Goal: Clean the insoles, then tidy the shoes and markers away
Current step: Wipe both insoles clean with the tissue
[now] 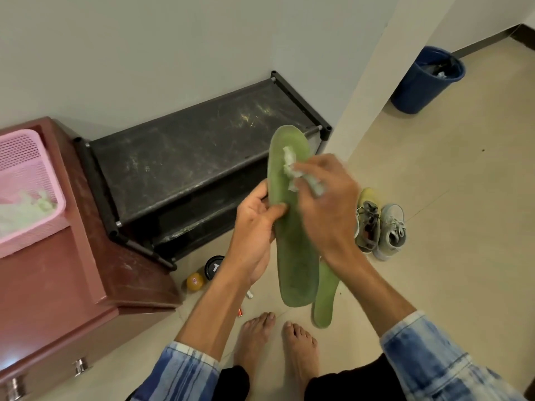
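A long green insole (293,256) stands nearly upright in front of me, and my left hand (256,227) grips its left edge with the thumb across the face. My right hand (327,204) pinches a crumpled white wipe (292,166) against the insole's upper part. A second green insole (325,299) lies on the floor behind the first, partly hidden. A pair of pale sneakers (379,227) stands on the tiles to the right. Small marker-like bits (240,313) lie on the floor by my bare feet.
A black two-tier shoe rack (185,157) stands against the wall. A reddish cabinet (72,270) at left carries a pink basket (29,186) with used wipes. A black tin (214,267) and a yellow jar (195,282) sit on the floor. A blue bin (425,79) is far right.
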